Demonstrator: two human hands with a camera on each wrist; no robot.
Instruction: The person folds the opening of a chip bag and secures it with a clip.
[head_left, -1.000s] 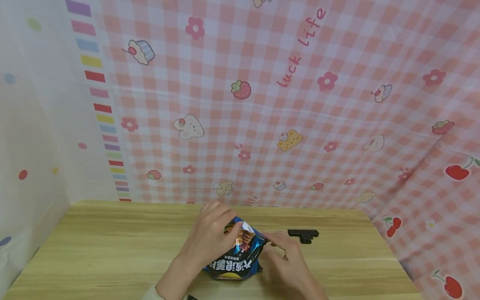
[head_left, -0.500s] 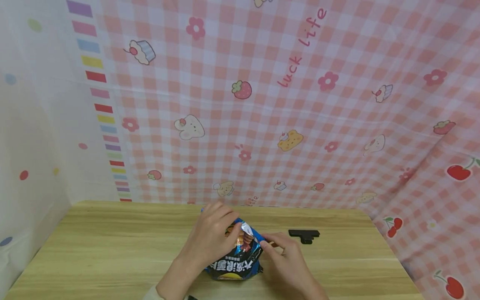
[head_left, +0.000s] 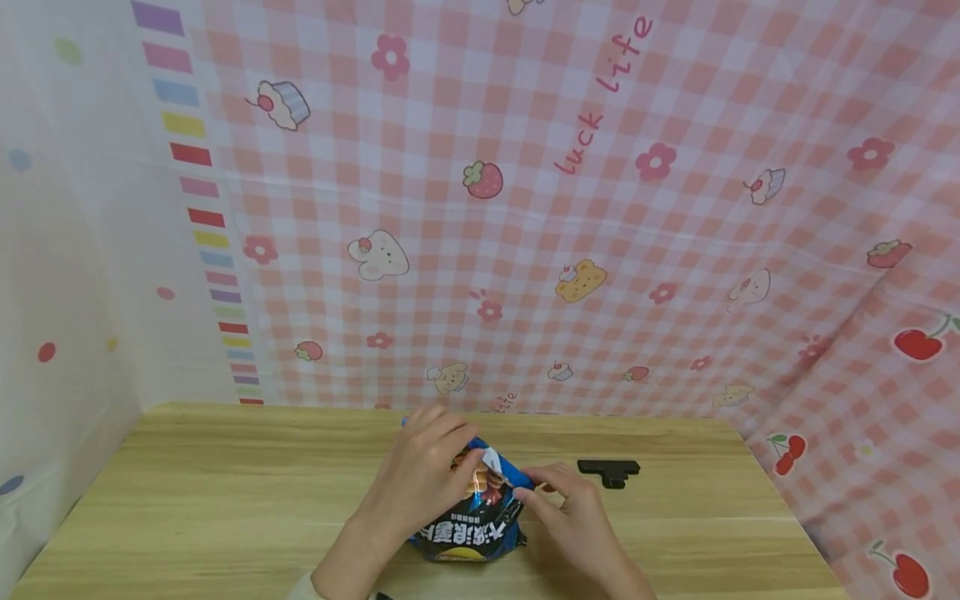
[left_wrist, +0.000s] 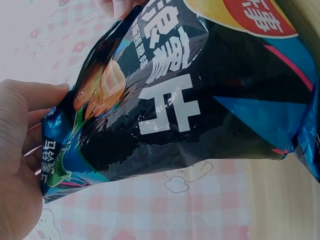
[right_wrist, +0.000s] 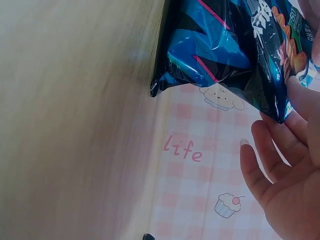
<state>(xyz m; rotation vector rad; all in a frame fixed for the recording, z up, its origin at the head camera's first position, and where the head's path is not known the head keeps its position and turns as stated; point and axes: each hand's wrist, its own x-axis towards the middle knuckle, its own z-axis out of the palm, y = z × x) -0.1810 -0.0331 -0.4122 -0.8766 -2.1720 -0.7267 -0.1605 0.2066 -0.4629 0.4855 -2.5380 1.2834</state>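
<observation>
A black and blue bag of potato chips (head_left: 472,529) stands on the table, its printed front toward me and its top edge creased. My left hand (head_left: 427,462) holds the top left part, thumb on the front; the left wrist view shows that hand (left_wrist: 17,155) at the end of the chip bag (left_wrist: 170,145). The top right corner is pinched between thumb and fingers of my right hand (head_left: 577,512). Seen from the right wrist, the same hand (right_wrist: 287,165) has its other fingers loosely bent below the bag's (right_wrist: 215,55) corner.
On the wooden table (head_left: 225,500), right of the bag, lies a black T-shaped clip (head_left: 609,472). A small dark object (head_left: 384,596) shows at the bottom edge. Pink checked cloth (head_left: 525,250) hangs behind the table and along its right side.
My right thumb has moved up onto the front of the bag's top right corner, and more of the blue edge shows there. My left hand has stayed almost still.
</observation>
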